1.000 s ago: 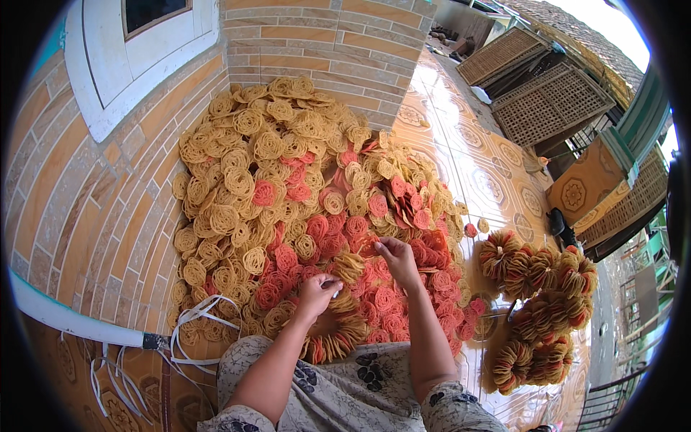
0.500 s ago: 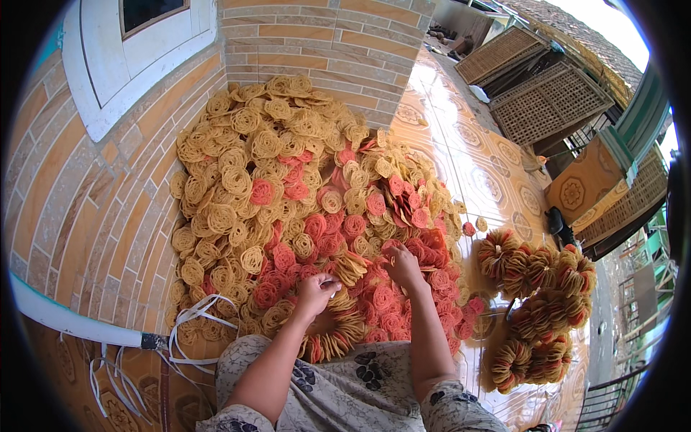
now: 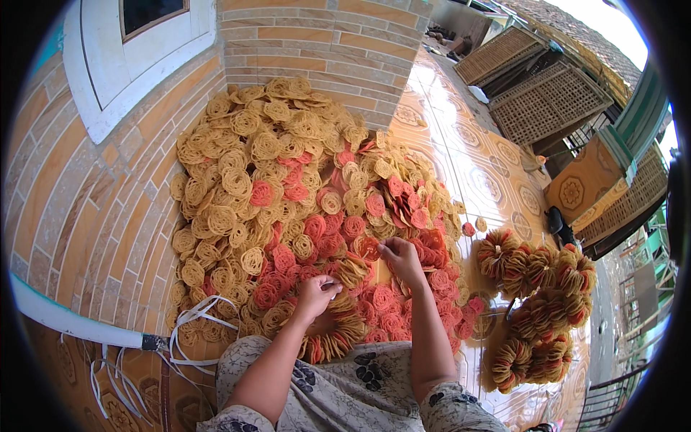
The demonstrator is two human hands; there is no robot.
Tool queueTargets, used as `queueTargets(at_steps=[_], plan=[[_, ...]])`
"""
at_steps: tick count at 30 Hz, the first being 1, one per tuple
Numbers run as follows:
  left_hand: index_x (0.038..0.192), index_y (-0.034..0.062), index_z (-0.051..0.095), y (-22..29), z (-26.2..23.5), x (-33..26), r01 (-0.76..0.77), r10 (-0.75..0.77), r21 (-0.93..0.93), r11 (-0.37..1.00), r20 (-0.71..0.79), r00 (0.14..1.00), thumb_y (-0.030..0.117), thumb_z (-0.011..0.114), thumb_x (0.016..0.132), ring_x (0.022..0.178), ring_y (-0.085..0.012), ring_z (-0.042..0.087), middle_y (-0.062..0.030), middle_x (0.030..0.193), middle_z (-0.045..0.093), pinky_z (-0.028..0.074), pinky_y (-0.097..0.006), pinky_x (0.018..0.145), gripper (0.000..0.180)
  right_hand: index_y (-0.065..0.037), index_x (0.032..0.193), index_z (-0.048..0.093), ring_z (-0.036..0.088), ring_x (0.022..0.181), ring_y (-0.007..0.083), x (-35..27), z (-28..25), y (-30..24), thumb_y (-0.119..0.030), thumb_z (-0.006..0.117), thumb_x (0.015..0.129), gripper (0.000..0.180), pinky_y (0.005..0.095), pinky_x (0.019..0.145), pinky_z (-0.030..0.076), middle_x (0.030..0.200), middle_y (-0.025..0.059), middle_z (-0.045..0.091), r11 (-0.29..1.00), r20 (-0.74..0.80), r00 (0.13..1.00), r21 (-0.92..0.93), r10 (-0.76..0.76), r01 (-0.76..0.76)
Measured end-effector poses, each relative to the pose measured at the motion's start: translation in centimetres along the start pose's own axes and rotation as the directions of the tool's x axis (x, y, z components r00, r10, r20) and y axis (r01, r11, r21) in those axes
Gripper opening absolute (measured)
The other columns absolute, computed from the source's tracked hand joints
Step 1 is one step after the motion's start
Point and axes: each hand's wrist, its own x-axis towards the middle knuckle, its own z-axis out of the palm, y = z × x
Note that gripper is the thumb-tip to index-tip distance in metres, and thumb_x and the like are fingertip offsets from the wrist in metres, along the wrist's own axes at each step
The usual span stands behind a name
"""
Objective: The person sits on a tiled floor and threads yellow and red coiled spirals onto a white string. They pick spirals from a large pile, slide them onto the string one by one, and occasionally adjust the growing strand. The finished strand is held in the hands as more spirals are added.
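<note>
A big heap of round, coiled, lacy crackers, tan and pinkish red, spreads before me. My right hand is closed, thumb and fingers pinching the edge of a red cracker above the heap. To its left, my left hand is closed in a pinch; a small white bit, like the end of a strip, shows at its fingertips. Beside and below that hand curves a row of packed crackers, standing on edge close to my lap. Its upper end lies between my hands.
Several finished-looking rings of crackers lie on the shiny tiled floor at right. White strips hang over a pale rail at left. A tiled wall bounds the heap; woven racks lean at the far right.
My right hand has drawn slightly left and lifted a red cracker off the heap, toward the row's upper end. The left hand stays almost still.
</note>
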Motion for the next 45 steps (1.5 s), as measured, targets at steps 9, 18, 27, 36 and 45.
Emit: queueTargets(at_steps=[9,18,27,36,45], plan=[[0.093,-0.0026,0.068,0.3,0.1,-0.1,-0.026,0.029,0.064,0.998,-0.049,0.998,0.012,0.072,0.084,0.067,-0.0069,0.059,-0.0047,0.081,0.069,0.047,-0.025,0.062,0.018,0.000,0.097,0.066,0.052,0.069,0.0095,-0.8,0.3,-2.5,-0.017,0.068,0.088,0.020,0.0282,0.065,0.045,0.077,0.0034,0.063,0.916,0.071,0.960,-0.288,-0.270,0.279],[0.092,-0.0022,0.068,0.6,0.3,-0.3,-0.066,0.070,0.090,0.994,-0.039,0.997,0.012,0.071,0.085,0.064,-0.0067,0.058,-0.0045,0.078,0.069,0.046,-0.025,0.060,0.016,0.002,0.095,0.059,0.054,0.074,0.0098,-0.4,0.5,-1.7,-0.023,0.061,0.095,0.026,0.0278,0.069,0.045,0.078,0.0064,0.065,0.999,0.001,1.000,-0.042,-0.026,0.026],[0.092,-0.0030,0.068,0.4,0.4,-0.2,-0.058,0.059,0.033,0.998,-0.017,0.998,0.011,0.071,0.085,0.064,-0.0070,0.058,-0.0046,0.078,0.069,0.046,-0.025,0.060,0.016,0.000,0.097,0.058,0.053,0.071,0.0100,-0.5,0.7,-2.0,-0.020,0.061,0.095,0.020,0.0281,0.065,0.043,0.078,0.0045,0.062,0.985,0.029,0.997,-0.155,-0.073,0.077],[0.093,-0.0026,0.067,0.0,0.4,0.0,-0.034,0.032,-0.046,0.998,-0.040,0.999,0.010,0.072,0.085,0.070,-0.0081,0.059,-0.0058,0.084,0.069,0.047,-0.025,0.065,0.016,0.002,0.097,0.064,0.062,0.080,0.0128,-0.8,1.3,-3.0,-0.019,0.065,0.092,0.021,0.0289,0.073,0.048,0.085,0.0065,0.069,0.970,0.057,0.977,0.139,-0.207,0.197],[0.112,0.0007,0.061,1.5,0.0,-0.4,-0.362,0.365,0.068,0.930,-0.043,0.930,0.011,0.071,0.085,0.097,-0.0163,0.063,-0.0083,0.107,0.067,0.048,-0.028,0.085,0.030,0.003,0.087,0.061,0.059,0.069,0.0136,-4.7,0.3,-4.5,-0.017,0.066,0.090,0.020,0.0297,0.066,0.047,0.075,0.0074,0.066,0.966,0.002,0.993,-0.232,-0.116,0.114]])
